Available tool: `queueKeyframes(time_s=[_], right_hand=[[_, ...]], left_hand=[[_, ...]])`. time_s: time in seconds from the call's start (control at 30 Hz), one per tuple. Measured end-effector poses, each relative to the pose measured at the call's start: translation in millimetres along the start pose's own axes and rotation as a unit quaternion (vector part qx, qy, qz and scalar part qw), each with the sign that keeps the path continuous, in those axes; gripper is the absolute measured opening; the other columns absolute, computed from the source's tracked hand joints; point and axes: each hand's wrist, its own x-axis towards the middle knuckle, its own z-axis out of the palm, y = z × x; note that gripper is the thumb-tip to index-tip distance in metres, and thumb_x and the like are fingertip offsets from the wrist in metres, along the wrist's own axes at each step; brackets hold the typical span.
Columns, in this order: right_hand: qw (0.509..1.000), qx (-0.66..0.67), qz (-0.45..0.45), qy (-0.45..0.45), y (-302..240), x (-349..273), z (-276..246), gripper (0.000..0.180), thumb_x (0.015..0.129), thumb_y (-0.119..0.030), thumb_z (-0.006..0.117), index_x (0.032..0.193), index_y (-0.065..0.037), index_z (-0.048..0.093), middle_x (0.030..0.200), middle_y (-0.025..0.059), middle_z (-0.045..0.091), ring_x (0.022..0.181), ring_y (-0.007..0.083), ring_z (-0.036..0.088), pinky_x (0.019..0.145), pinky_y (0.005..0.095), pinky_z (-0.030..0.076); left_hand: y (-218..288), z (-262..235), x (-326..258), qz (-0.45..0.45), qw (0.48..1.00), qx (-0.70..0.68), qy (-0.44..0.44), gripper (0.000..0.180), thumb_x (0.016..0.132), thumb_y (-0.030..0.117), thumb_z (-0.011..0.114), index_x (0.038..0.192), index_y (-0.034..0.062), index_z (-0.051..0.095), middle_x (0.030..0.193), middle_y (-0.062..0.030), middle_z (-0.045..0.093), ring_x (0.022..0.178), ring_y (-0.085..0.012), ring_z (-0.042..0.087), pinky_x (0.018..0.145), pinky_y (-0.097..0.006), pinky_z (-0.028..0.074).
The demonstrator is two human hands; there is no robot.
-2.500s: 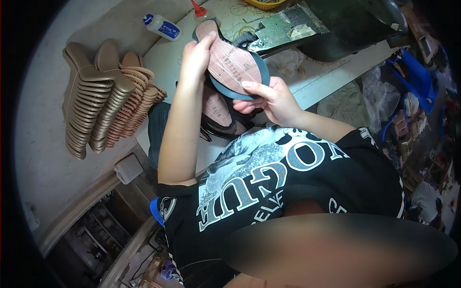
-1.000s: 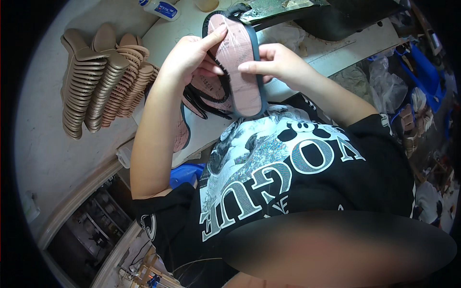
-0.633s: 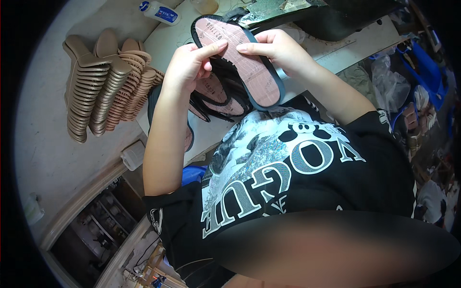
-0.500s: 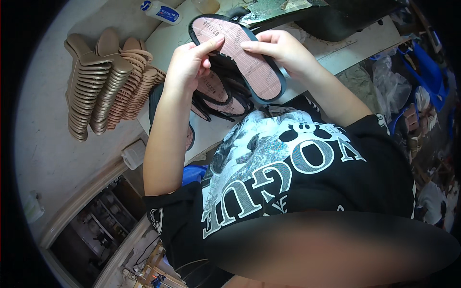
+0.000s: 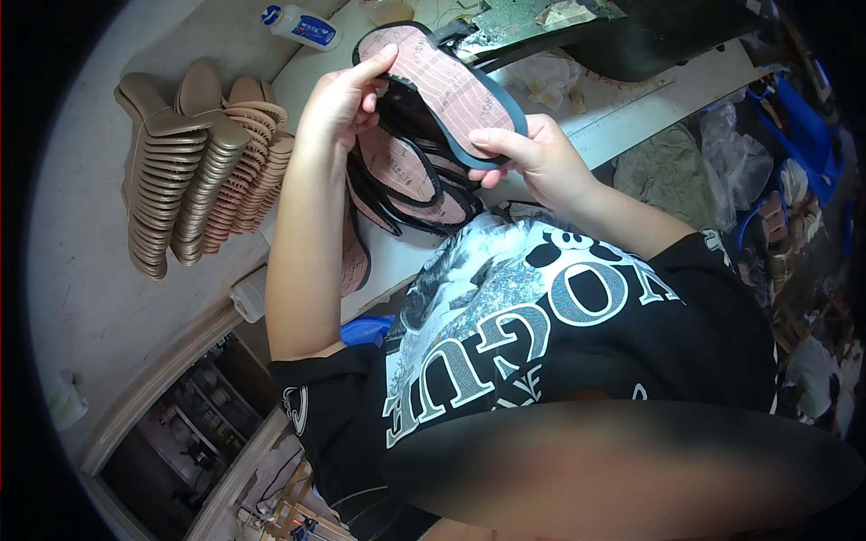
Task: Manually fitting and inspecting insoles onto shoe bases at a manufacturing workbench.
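Left hand (image 5: 338, 104) raised, forefinger extended, right hand (image 5: 532, 158) curled, thumb on top

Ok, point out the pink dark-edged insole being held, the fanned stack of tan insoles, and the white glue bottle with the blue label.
pink dark-edged insole (image 5: 446, 90), head view, middle of pink face
fanned stack of tan insoles (image 5: 194, 180), head view, stack middle
white glue bottle (image 5: 302, 27), head view, blue label

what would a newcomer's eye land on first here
First, the pink shoe insole with a dark rim, held up at top centre between the left hand and the right hand. Under it lies a pile of similar insoles on the white bench. At left, rows of tan soles stand stacked on edge.
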Motion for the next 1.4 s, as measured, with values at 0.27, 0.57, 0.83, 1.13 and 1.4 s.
queueKeyframes(time_s=[0.27,0.57,0.83,1.13,1.4], right_hand=[[0.996,0.070,-0.040,0.028,-7,34,19,0.027,0.086,-0.024,0.062,0.092,0.002,0.065,0.083,0.0098,0.067,0.068,0.0147,0.066,0.064,0.0215,0.050],[0.995,0.073,-0.027,0.058,-18,48,29,0.036,0.089,-0.033,0.061,0.097,0.002,0.064,0.084,0.0100,0.067,0.067,0.0133,0.067,0.058,0.0177,0.044],[0.997,0.060,0.031,0.031,-26,46,19,0.036,0.090,-0.033,0.061,0.097,0.003,0.064,0.086,0.0103,0.069,0.074,0.0145,0.069,0.061,0.0172,0.048],[0.999,0.044,0.016,0.021,-29,46,6,0.033,0.088,-0.032,0.063,0.090,0.000,0.065,0.085,0.0093,0.069,0.074,0.0163,0.069,0.058,0.0171,0.047],[0.999,0.034,0.030,0.016,-33,49,9,0.029,0.089,-0.029,0.059,0.094,-0.001,0.065,0.088,0.0102,0.070,0.074,0.0162,0.069,0.058,0.0180,0.048]], left_hand=[[25,-21,39,0.065,0.979,0.191,0.020,0.066,0.075,0.051,0.071,0.111,-0.0019,0.058,0.102,-0.0143,0.061,0.097,-0.0193,0.056,0.081,-0.030,0.044],[62,-7,56,0.334,0.814,0.401,-0.255,0.040,0.070,0.030,0.078,0.095,0.0057,0.060,0.098,-0.0056,0.055,0.100,-0.0171,0.051,0.092,-0.031,0.038],[66,-11,38,0.243,0.824,0.442,-0.259,0.031,0.080,0.025,0.074,0.083,0.0042,0.051,0.066,0.0052,0.047,0.063,-0.0030,0.045,0.052,-0.019,0.037],[53,-2,-2,0.105,0.885,0.378,-0.251,0.020,0.093,0.022,0.058,0.088,0.0027,0.054,0.071,0.0053,0.049,0.063,-0.0019,0.043,0.054,-0.019,0.036],[23,-4,-8,0.056,0.939,0.242,-0.239,0.030,0.092,0.028,0.058,0.087,-0.0008,0.061,0.068,-0.0003,0.058,0.059,-0.0055,0.050,0.051,-0.022,0.042]])
